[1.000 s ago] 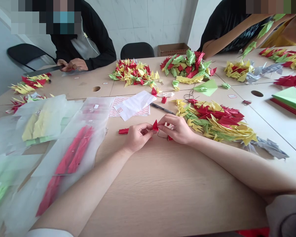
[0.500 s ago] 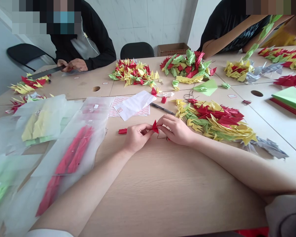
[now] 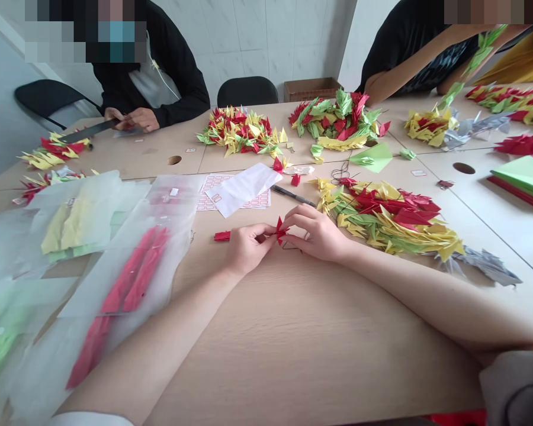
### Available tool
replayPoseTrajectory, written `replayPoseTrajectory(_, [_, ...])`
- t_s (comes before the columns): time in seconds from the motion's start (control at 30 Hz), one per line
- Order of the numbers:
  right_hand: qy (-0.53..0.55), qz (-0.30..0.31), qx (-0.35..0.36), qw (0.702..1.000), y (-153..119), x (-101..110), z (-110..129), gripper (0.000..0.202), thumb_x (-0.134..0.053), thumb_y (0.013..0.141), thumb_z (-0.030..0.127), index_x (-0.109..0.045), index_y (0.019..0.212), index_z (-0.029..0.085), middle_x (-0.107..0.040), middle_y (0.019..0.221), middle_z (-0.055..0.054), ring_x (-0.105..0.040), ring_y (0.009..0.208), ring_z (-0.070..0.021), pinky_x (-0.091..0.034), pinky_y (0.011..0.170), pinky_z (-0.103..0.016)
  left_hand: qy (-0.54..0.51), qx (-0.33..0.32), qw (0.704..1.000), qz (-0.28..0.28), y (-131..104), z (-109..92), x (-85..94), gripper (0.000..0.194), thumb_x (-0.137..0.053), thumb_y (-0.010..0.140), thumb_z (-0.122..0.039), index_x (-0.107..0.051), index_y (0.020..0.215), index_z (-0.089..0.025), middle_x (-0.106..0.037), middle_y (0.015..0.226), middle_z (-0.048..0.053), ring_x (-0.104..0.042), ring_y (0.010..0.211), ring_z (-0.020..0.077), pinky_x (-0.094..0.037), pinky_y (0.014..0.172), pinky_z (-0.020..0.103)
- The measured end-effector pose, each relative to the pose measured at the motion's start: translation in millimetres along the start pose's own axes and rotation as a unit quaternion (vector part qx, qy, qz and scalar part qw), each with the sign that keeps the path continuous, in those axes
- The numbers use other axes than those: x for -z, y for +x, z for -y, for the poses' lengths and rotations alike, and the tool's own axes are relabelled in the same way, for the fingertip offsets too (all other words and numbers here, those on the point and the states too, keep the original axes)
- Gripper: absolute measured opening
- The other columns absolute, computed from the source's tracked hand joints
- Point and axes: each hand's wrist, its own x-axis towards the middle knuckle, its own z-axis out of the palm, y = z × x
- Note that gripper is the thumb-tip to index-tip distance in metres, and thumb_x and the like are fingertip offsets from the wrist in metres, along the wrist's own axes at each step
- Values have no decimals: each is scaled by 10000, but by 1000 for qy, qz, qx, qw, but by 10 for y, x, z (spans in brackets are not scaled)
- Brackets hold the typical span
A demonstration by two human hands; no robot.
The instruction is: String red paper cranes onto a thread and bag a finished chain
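A small red origami crane [image 3: 280,232] is pinched between my two hands above the table. My left hand [image 3: 249,245] is closed on its left side with thumb and forefinger. From the right, the thumb and fingertips of my right hand [image 3: 315,232] grip the same crane. A thin dark thread [image 3: 291,248] shows just beneath my right fingers; where it joins the crane is hidden. Beside my left hand lies a folded red paper piece [image 3: 222,236]. Right of my right hand is a heap of red, yellow and green strung cranes [image 3: 391,216].
Plastic sleeves [image 3: 182,236] holding folded paper cover the left side. A pen [image 3: 293,195], a white paper [image 3: 244,189] and label sheets lie ahead. More crane heaps [image 3: 240,130] stand farther back. Two people sit across; one person's hands [image 3: 137,119] hold a dark long blade-like object.
My right fingertips have shifted onto the red crane, whose points look more spread. A small red bit under my right hand is out of sight. The heaps and sleeves stay put.
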Motion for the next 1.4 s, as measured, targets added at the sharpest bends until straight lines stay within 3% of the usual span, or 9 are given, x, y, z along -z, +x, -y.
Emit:
replayPoseTrajectory(0.17, [-25,-15,-4,1000,-11,-12,-48,57,-629,899,259,-645,885,206,-659,919,-70,-583,850,-204,-499,773,-353,-117,2,992,50,13,-23,-6,215,-611,846,-199,-699,1036,-148,-745,1041,94,-709,957,215,-578,847,310])
replayPoseTrajectory(0.27, [-60,-31,-6,998,-4,2,-53,72,-603,905,244,-642,860,205,-676,898,-70,-568,831,-211,-464,758,-367,-162,0,984,79,-1,-55,-6,316,-623,846,-183,-622,1161,-158,-706,1146,115,-672,1084,230,-571,891,317])
replayPoseTrajectory(0.43, [-78,-24,-2,997,-6,-5,-43,137,-540,949,240,-665,901,208,-698,920,-67,-577,862,-210,-435,773,-372,-154,15,985,75,-19,-109,1,496,-675,850,-276,-545,1317,-169,-708,1159,122,-689,1046,230,-581,872,319])
replayPoseTrajectory(0.6, [-80,-22,-3,997,-15,-30,-30,157,-531,956,255,-673,898,219,-705,916,-66,-577,882,-216,-445,794,-382,-133,9,990,39,-12,-85,14,338,-612,901,-361,-706,1161,-166,-735,1117,94,-707,984,228,-584,877,333])
replayPoseTrajectory(0.7, [-84,-28,10,996,-22,-34,-19,140,-545,947,267,-666,887,230,-696,902,-59,-571,883,-218,-448,790,-385,-122,21,992,22,-2,-46,6,312,-690,840,-375,-756,1058,-162,-754,1052,93,-716,945,247,-599,842,348])
replayPoseTrajectory(1.0, [-39,-27,6,999,-8,13,19,160,-499,960,256,-616,1060,211,-653,1030,-96,-569,910,-230,-470,832,-409,-191,40,981,-13,64,-16,-19,201,-783,746,-296,-755,883,-152,-768,864,67,-725,802,203,-609,784,329])
replayPoseTrajectory(1.4, [4,-30,-22,999,16,-3,11,38,-567,893,223,-602,893,210,-661,899,-73,-605,826,-210,-497,783,-373,-178,55,982,13,40,19,-4,208,-753,781,-337,-760,880,-155,-759,866,67,-704,786,199,-583,727,306])
